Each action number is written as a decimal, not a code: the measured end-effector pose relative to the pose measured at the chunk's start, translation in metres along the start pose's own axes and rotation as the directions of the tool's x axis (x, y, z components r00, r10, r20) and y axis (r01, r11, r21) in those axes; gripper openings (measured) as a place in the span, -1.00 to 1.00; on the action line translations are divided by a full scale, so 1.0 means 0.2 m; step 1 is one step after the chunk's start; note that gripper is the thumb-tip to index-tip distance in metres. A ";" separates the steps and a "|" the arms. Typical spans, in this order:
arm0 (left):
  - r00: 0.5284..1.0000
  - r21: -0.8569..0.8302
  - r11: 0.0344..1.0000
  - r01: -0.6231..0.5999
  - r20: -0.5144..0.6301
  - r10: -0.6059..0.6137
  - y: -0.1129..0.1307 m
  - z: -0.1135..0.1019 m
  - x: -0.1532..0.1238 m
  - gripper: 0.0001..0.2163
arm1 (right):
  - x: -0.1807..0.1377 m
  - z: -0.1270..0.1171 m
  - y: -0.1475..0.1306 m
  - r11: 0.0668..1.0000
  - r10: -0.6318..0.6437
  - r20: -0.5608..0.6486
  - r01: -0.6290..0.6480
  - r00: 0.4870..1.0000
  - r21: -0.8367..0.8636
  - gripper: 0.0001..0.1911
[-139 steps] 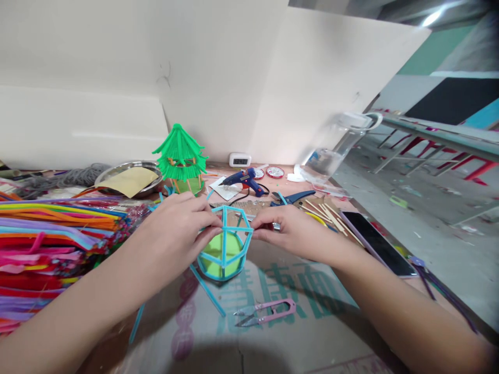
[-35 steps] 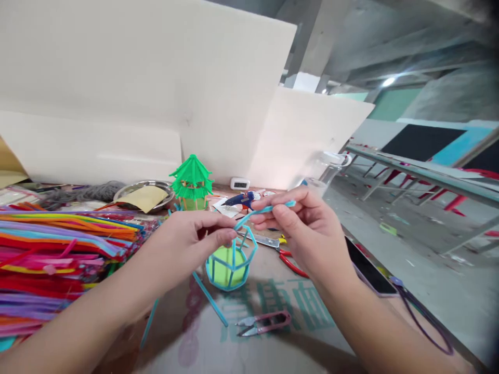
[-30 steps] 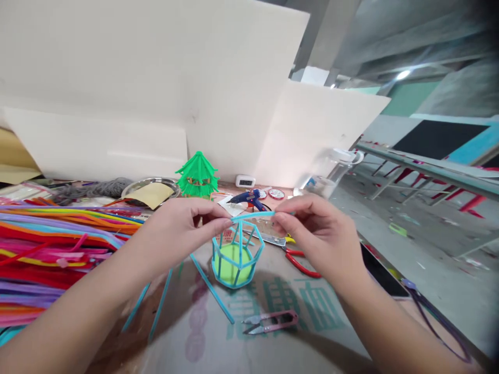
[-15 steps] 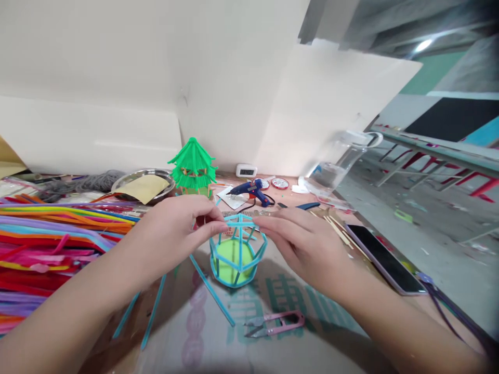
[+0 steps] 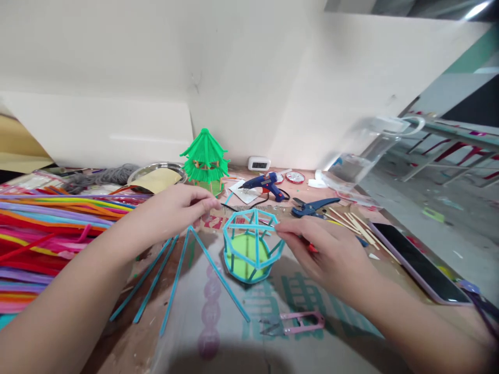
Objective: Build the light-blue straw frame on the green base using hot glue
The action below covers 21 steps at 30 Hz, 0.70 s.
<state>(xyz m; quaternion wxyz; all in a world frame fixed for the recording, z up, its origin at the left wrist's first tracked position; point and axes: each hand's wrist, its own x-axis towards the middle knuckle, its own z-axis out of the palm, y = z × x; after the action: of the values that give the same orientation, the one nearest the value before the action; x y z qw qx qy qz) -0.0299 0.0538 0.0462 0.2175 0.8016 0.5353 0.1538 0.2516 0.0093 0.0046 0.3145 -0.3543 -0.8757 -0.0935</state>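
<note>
A small cage-like frame of light blue pipe cleaners stands on a light green base, with crossed strips over its top ring. My right hand is closed at the frame's upper right edge, thumb and fingertips pinching the rim. To the left of the frame, apart from it, my left hand has its thumb and forefinger pressed together; whether anything small is between them is hidden. Loose blue pipe cleaners lie below my left hand. Pink-handled thread snips lie in front of the frame.
At the back stand a green tiered pagoda model, a blue glue gun and a small white clock. Many coloured pipe cleaners cover the left. Blue pliers, wooden sticks, a phone and a clear jug are on the right.
My left hand has drawn away from the frame's top to the left. My right hand stays at its right rim. The view has shifted, so things sit further right.
</note>
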 end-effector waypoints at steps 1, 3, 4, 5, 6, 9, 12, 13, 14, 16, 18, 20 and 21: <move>0.995 -0.062 0.998 0.014 0.098 -0.008 -0.02 0.01 0.01 -0.58 | 0.00 0.01 0.00 1.000 0.001 0.007 -0.001 1.000 0.010 -0.89; 0.957 -0.217 0.975 0.052 0.289 0.013 -0.04 0.02 0.02 -0.56 | 0.00 0.02 0.00 1.000 0.010 0.019 -0.011 1.000 0.027 -0.89; 0.937 -0.288 0.955 0.077 0.349 0.030 -0.05 0.03 0.03 -0.55 | 0.00 0.03 -0.01 0.999 0.018 0.023 -0.019 1.000 0.034 -0.89; 0.924 -0.343 0.934 0.100 0.381 0.041 -0.05 0.04 0.03 -0.54 | 0.01 0.03 -0.01 0.999 0.026 0.026 -0.027 0.999 0.040 -0.89; 0.919 -0.380 0.918 0.115 0.392 0.047 -0.05 0.05 0.04 -0.53 | 0.01 0.04 -0.01 0.999 0.032 0.027 -0.033 0.999 0.042 -0.89; 0.912 -0.430 0.895 0.118 0.402 0.073 -0.05 0.05 0.04 -0.52 | 0.01 0.05 -0.01 0.998 0.043 0.038 -0.044 0.998 0.033 -0.88; 0.908 -0.461 0.879 0.119 0.409 0.092 -0.06 0.05 0.04 -0.54 | 0.02 0.05 -0.01 0.999 0.032 0.048 -0.033 0.998 0.025 -0.88; 0.906 -0.471 0.873 0.125 0.414 0.094 -0.06 0.05 0.04 -0.56 | 0.02 0.05 -0.01 0.999 0.026 0.049 -0.027 0.998 0.025 -0.88; 0.901 -0.483 0.866 0.133 0.422 0.097 -0.06 0.05 0.04 -0.58 | 0.02 0.04 -0.02 1.000 0.020 0.048 -0.021 0.999 0.023 -0.89; 0.892 -0.506 0.849 0.151 0.439 0.103 -0.06 0.05 0.04 -0.63 | 0.02 0.04 -0.02 1.000 0.009 0.043 -0.010 0.999 0.014 -0.89; 0.887 -0.516 0.839 0.170 0.451 0.098 -0.06 0.05 0.04 -0.66 | 0.03 0.04 -0.02 1.000 0.000 0.037 0.000 0.999 -0.001 -0.90; 0.890 -0.513 0.839 0.183 0.449 0.080 -0.06 0.06 0.04 -0.68 | 0.04 0.04 -0.03 1.000 -0.009 0.039 0.009 0.999 -0.016 -0.89; 0.891 -0.510 0.840 0.186 0.447 0.074 -0.06 0.06 0.05 -0.68 | 0.04 0.04 -0.03 1.000 -0.011 0.043 0.012 0.999 -0.022 -0.89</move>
<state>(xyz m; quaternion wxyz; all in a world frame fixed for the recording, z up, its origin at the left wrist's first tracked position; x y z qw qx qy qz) -0.0298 0.0638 0.0298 0.5564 0.7043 0.4289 0.1021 0.2395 0.0121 0.0039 0.2911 -0.3547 -0.8832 -0.0972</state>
